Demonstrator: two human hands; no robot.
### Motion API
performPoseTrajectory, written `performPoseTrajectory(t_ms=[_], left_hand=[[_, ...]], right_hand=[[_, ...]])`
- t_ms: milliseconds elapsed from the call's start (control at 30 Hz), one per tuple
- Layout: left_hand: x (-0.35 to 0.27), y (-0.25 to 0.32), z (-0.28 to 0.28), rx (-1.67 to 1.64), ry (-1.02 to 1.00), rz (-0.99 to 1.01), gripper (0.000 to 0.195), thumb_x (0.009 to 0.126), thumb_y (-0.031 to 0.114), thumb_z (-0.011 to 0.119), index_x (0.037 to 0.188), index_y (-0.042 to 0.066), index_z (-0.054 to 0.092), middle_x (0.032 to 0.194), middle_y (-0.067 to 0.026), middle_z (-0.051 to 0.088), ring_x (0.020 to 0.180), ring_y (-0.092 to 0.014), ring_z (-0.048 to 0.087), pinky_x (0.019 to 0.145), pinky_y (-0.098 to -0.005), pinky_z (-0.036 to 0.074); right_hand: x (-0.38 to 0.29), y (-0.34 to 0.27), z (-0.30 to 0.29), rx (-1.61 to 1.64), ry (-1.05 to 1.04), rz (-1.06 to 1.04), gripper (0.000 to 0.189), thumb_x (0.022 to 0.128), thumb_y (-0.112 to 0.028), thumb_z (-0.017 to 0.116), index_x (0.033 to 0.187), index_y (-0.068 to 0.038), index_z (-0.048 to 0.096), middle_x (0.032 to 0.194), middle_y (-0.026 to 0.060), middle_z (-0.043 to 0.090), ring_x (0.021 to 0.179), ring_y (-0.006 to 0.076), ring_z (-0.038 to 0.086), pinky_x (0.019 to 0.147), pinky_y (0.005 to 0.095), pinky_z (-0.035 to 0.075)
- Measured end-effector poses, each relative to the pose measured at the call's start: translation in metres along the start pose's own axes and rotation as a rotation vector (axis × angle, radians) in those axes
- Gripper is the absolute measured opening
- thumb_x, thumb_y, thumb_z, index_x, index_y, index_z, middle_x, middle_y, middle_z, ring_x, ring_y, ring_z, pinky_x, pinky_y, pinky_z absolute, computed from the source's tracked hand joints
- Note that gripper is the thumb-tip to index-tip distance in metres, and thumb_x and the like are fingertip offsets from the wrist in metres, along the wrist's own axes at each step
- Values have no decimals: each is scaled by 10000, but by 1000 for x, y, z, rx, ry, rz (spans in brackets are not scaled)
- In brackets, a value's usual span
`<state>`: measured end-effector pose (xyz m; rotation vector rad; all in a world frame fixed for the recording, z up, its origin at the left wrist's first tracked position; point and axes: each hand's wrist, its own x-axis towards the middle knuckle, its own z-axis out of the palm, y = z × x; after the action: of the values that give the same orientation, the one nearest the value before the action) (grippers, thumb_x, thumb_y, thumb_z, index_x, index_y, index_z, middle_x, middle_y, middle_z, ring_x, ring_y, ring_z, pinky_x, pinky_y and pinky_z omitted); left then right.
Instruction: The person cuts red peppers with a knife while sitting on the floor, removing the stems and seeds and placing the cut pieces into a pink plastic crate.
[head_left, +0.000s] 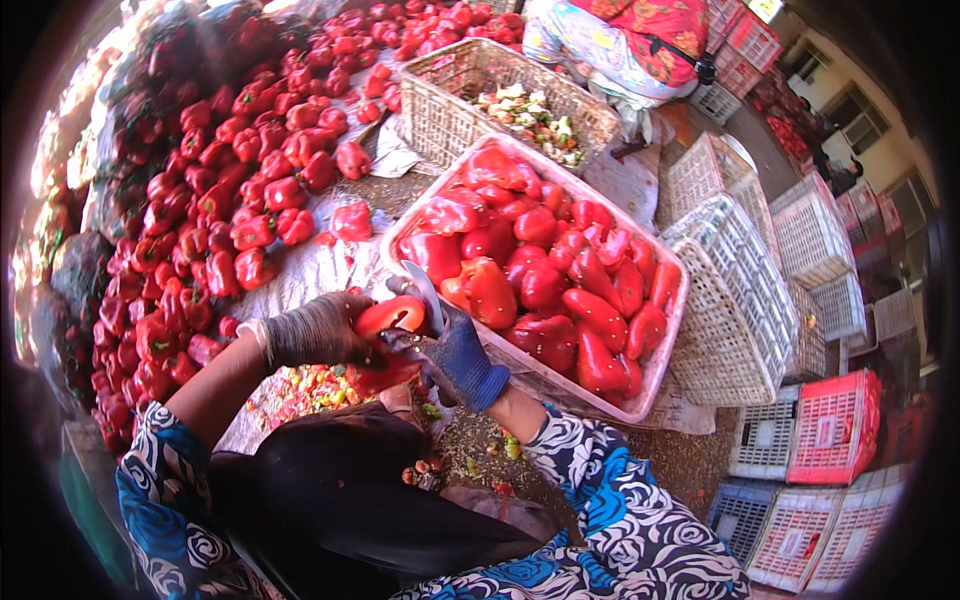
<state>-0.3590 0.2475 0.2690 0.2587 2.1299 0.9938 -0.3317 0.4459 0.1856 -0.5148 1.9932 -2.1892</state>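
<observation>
My left hand (324, 331), in a dark worn glove, grips a red bell pepper (386, 313) that is cut open, its pale inside showing. My right hand (463, 356), in a blue coated glove, is closed on a knife; the blade (425, 294) rises beside the pepper, and the handle is hidden in the glove. Just beyond my hands stands a pink plastic crate (658, 375) full of red peppers (541, 289). Left of it lies a large heap of whole red bell peppers (225, 202) on pale sheeting (300, 281).
A beige crate (431, 124) with pepper cores (529, 112) stands behind the pink one. Another person (637, 45) sits beyond it. Empty-looking white crates (727, 300) and stacked crates (832, 427) stand at right. Pepper scraps (315, 394) lie near my knees; filled net sacks (135, 135) line the left.
</observation>
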Motion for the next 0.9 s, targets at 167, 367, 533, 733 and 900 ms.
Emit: performPoseTrajectory(t_ms=[167,367,533,733,900], left_hand=[[25,25,28,-633,31,227,483,787,112,767,1216,27,564,998,-50,635,890,-127,604,790,-285,500],[61,0,35,413,435,653,542,752,57,707,1261,56,521,1202,-163,573,1100,-315,573,878,-388,498],[101,-7,67,847,378,826,555,784,112,623,1303,-4,464,1336,-177,489,1243,-321,478,962,-419,449],[107,-10,68,897,312,757,625,750,94,589,1345,-2,421,1425,-192,391,1320,-336,398,1026,-418,405],[129,-9,77,976,366,799,598,786,146,563,1344,-17,423,1405,-231,391,1332,-363,371,1035,-431,391]], right_hand=[[-27,-21,-60,-68,360,369,241,869,-242,676,941,-13,659,634,-14,598,484,71,542,427,241,422],[-1,-48,-130,-186,695,-94,482,788,-27,689,1242,-36,528,1030,81,639,675,129,618,490,246,503],[1,4,-167,-1489,174,-235,588,862,-198,610,1387,-62,386,1404,190,412,1254,342,460,1012,398,433],[0,14,-183,-1203,-96,-153,595,884,-199,589,1411,-53,357,1434,215,365,1314,373,378,1035,407,400],[7,18,-184,-1211,-63,-130,527,897,-211,570,1389,-103,415,1399,180,428,1275,346,437,975,414,451]])
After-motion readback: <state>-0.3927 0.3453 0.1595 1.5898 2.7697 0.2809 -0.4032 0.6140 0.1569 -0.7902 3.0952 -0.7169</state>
